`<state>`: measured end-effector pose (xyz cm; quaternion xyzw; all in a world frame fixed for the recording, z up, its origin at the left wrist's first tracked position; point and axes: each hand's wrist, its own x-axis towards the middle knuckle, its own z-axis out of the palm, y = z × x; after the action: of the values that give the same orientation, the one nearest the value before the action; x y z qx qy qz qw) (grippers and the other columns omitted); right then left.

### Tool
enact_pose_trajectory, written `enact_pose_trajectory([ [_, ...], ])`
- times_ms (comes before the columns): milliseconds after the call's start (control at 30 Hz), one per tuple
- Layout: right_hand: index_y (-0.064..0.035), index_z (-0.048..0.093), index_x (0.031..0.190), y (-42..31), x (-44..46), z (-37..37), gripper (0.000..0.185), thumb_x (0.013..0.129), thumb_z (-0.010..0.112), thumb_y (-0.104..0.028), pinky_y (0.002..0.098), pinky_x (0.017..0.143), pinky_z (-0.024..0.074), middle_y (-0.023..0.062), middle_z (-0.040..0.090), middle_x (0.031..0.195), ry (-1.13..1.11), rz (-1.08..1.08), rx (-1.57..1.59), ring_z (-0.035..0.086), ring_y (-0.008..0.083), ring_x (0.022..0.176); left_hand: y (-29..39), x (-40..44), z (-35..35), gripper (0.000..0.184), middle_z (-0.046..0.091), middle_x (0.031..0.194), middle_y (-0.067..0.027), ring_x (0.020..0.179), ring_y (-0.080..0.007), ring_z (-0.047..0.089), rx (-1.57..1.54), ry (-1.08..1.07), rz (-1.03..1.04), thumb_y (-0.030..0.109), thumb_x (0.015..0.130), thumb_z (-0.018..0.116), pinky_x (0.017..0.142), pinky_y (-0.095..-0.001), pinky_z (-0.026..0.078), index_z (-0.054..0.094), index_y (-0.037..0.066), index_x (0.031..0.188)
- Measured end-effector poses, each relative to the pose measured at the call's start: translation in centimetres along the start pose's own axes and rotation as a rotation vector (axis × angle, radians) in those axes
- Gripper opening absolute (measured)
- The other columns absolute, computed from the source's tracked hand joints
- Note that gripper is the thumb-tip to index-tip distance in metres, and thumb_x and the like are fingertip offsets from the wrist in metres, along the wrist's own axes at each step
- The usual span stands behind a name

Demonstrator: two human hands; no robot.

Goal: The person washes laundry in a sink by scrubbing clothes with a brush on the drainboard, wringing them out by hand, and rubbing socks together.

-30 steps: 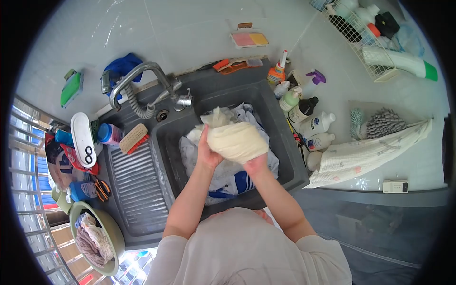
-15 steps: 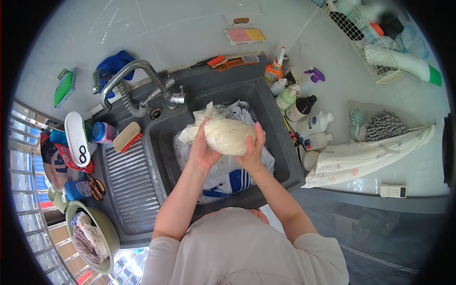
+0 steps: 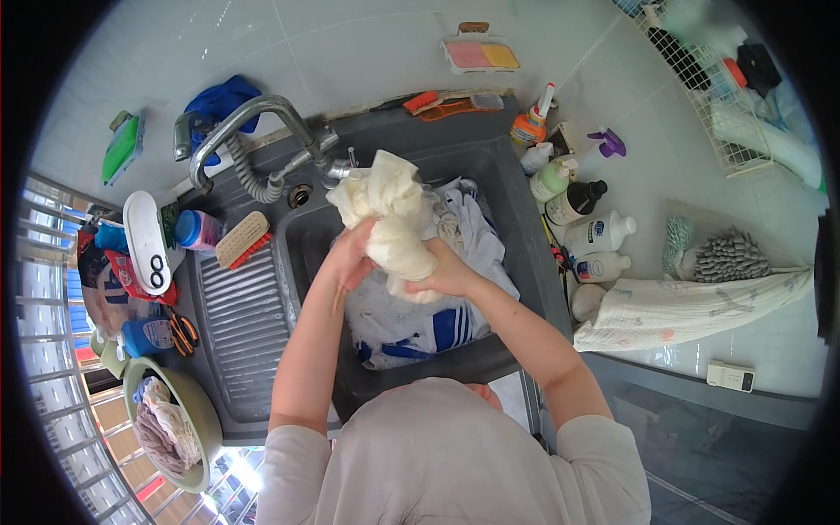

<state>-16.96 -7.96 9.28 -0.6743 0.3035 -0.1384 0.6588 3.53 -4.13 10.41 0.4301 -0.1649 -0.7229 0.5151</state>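
A bunched cream-coloured cloth [image 3: 389,206] is held up over the sink [image 3: 308,262] between my two hands. My left hand [image 3: 353,255] is closed round its left side, about midway down. On the lower right end, my right hand [image 3: 448,273] grips the cloth with fingers wrapped round it, partly hidden. The upper part of the cloth fans out loosely and the lower part is gathered into a thick roll. Below lie white wet clothes [image 3: 486,236] and a piece with blue stripes [image 3: 451,328], in suds.
A faucet [image 3: 267,105] arches at the back left. On the ribbed drainboard [image 3: 245,306] lies a scrub brush [image 3: 243,240]. Several bottles [image 3: 599,232] line the right edge. A green basin [image 3: 210,411] with clothes stands lower left, and a patterned cloth [image 3: 682,311] lies right.
Both hands have turned the cloth from lying sideways to more upright. My right hand has moved down and left, my left hand slightly left. The camera view has shifted a little.
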Motion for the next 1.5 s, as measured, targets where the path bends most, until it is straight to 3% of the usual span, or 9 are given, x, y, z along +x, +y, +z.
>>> enact_pose_trajectory([
  [333, -0.0017, 0.050, 0.135, 3.1, 1.2, 1.7, 0.081, 0.065, 0.091, -0.009, 0.0338, 0.095, 0.0488, 0.0074, 0.063, 0.119, 0.049, 0.250, 0.503, 0.061, 0.0194, 0.110, -0.6, 1.2, -1.6, 0.051, 0.066, 0.122, -0.0142, 0.116, -0.0261, 0.062, 0.802, 0.211, 0.380, 0.029, 0.097, 0.060, 0.098, -0.0381, 0.049, 0.048, 0.001, 0.138],
  [400, -0.0016, 0.040, 0.142, 3.6, 1.2, 2.2, 0.093, 0.065, 0.092, -0.010, 0.0346, 0.099, 0.0465, 0.0104, 0.055, 0.130, 0.248, 0.316, 0.603, 0.056, 0.0226, 0.117, -2.2, 1.3, -1.5, 0.046, 0.068, 0.119, -0.0150, 0.115, -0.0267, 0.063, -0.189, -0.093, 0.085, 0.031, 0.099, 0.056, 0.100, -0.0388, 0.048, 0.050, 0.002, 0.134],
  [467, -0.0017, 0.038, 0.142, 4.0, 1.3, 3.7, 0.094, 0.065, 0.091, -0.014, 0.0364, 0.100, 0.0453, 0.0136, 0.050, 0.135, 0.539, 0.245, 0.503, 0.052, 0.0261, 0.123, -3.5, 2.2, -1.2, 0.042, 0.068, 0.119, -0.0121, 0.114, -0.0275, 0.063, -0.323, -0.151, 0.130, 0.034, 0.101, 0.054, 0.101, -0.0405, 0.048, 0.053, 0.005, 0.131],
  [567, -0.0014, 0.033, 0.145, 4.8, -0.3, 4.7, 0.097, 0.068, 0.090, -0.018, 0.0406, 0.103, 0.0432, 0.0194, 0.041, 0.142, 0.872, -0.129, 0.024, 0.044, 0.0327, 0.131, -5.1, 3.9, -1.3, 0.046, 0.067, 0.114, -0.0109, 0.112, -0.0279, 0.062, -0.657, 0.333, 0.210, 0.046, 0.103, 0.046, 0.102, -0.0434, 0.048, 0.057, 0.007, 0.125],
  [700, -0.0027, 0.028, 0.148, 2.7, -1.8, 6.0, 0.100, 0.070, 0.088, -0.021, 0.0483, 0.107, 0.0398, 0.0256, 0.035, 0.148, 0.803, -0.377, -1.056, 0.037, 0.0416, 0.136, -4.8, 1.4, 1.9, 0.054, 0.063, 0.124, -0.0061, 0.117, -0.0228, 0.060, -0.697, 0.210, 0.091, 0.053, 0.096, 0.059, 0.105, -0.0392, 0.046, 0.054, 0.010, 0.129],
  [900, -0.0059, 0.041, 0.145, 3.5, 1.1, 3.4, 0.086, 0.072, 0.086, -0.016, 0.0482, 0.105, 0.0429, 0.0255, 0.051, 0.138, 1.150, -0.529, -0.469, 0.049, 0.0414, 0.130, -5.9, -1.2, 7.2, 0.048, 0.063, 0.125, -0.0094, 0.118, -0.0230, 0.060, -0.356, 0.349, 0.253, 0.035, 0.094, 0.065, 0.105, -0.0389, 0.044, 0.054, 0.008, 0.132],
  [1100, -0.0025, 0.056, 0.129, 3.2, 0.9, 2.8, 0.064, 0.071, 0.084, -0.011, 0.0388, 0.086, 0.0542, 0.0161, 0.071, 0.103, 0.682, -0.281, -0.108, 0.069, 0.0335, 0.100, -4.6, -1.1, 5.8, 0.054, 0.059, 0.133, -0.0097, 0.120, -0.0216, 0.057, 0.107, 0.161, 0.505, 0.015, 0.088, 0.067, 0.106, -0.0361, 0.042, 0.051, 0.002, 0.137],
  [1233, -0.0015, 0.060, 0.123, 1.6, 0.6, 1.9, 0.058, 0.072, 0.083, -0.015, 0.0367, 0.085, 0.0535, 0.0160, 0.070, 0.108, 0.500, -0.363, -0.415, 0.069, 0.0290, 0.101, -2.3, -1.6, 3.8, 0.058, 0.060, 0.131, -0.0100, 0.121, -0.0206, 0.056, 0.341, 0.018, 0.335, 0.016, 0.085, 0.068, 0.103, -0.0358, 0.044, 0.051, 0.000, 0.137],
  [1500, -0.0080, 0.062, 0.095, -1.3, 0.2, 2.6, 0.033, 0.067, 0.079, -0.005, 0.0290, 0.065, 0.0489, 0.0016, 0.061, 0.086, -0.094, 0.183, 0.404, 0.060, 0.0121, 0.077, 0.8, -0.4, 0.9, 0.064, 0.062, 0.129, -0.0134, 0.117, -0.0254, 0.061, 0.242, -0.269, 0.079, 0.020, 0.080, 0.071, 0.100, -0.0386, 0.049, 0.050, -0.001, 0.137],
])
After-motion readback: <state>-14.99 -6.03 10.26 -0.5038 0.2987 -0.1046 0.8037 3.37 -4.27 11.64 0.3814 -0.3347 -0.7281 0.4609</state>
